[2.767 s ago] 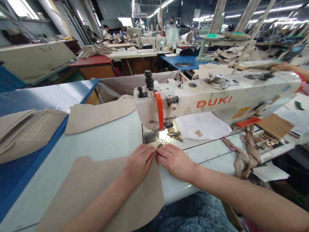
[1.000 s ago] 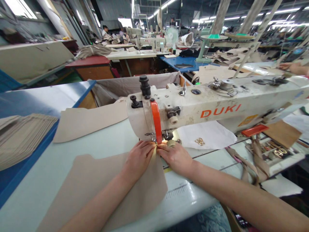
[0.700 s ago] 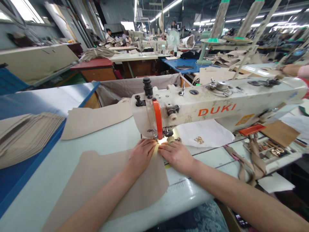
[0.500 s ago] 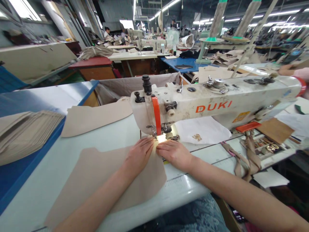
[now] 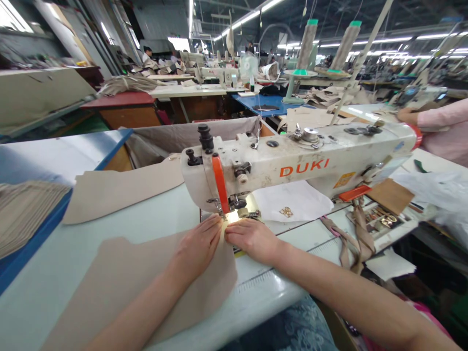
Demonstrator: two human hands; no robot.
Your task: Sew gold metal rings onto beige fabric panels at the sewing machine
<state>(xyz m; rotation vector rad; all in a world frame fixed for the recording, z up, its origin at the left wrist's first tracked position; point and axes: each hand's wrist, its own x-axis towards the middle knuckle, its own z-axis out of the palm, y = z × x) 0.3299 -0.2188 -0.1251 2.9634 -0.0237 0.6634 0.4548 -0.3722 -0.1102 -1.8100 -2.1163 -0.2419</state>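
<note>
A large beige fabric panel (image 5: 120,273) lies flat on the pale sewing table (image 5: 157,219). Its far right corner sits under the lit needle area of a white DUKI sewing machine (image 5: 303,163). My left hand (image 5: 197,243) rests on the panel with fingers together, fingertips pressing the cloth just left of the presser foot. My right hand (image 5: 250,239) lies beside it, fingers curled onto the panel's edge right at the foot. Both sets of fingertips meet at the needle light.
Another beige panel (image 5: 120,187) lies behind the machine head. A stack of beige pieces (image 5: 22,217) sits at the left on a blue table. White cloth with small metal rings (image 5: 287,212) lies under the machine arm; straps (image 5: 351,239) hang right. Another person's sleeve (image 5: 438,126) shows far right.
The panel's corner moved from in front of the machine to under the presser foot, with both hands following it. Over the last second the hands have barely shifted; the view swung slightly right.
</note>
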